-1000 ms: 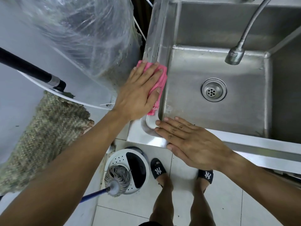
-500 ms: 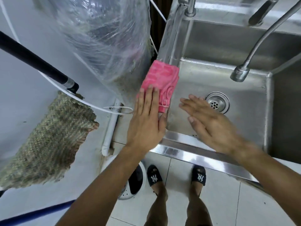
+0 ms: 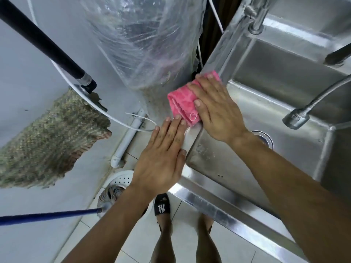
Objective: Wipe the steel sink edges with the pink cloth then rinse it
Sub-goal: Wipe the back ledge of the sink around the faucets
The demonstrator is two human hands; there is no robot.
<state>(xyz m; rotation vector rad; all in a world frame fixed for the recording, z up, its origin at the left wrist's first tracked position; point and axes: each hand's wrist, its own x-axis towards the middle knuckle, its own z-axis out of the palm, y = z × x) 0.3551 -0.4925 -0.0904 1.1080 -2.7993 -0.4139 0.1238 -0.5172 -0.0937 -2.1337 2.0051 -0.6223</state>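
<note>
Pale tiled floor [image 3: 190,242], grey wall [image 3: 22,76] (woven mat [image 3: 51,141] hanging), plastic-wrapped cylinder [image 3: 146,38], white pipe [image 3: 127,139], mop bucket [image 3: 119,180].

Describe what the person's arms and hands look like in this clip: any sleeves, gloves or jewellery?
Both hands, left and right, are bare: no gloves, rings or watch in view. Both forearms are bare too, with no sleeves reaching into the frame. Fingernails are short.
</note>
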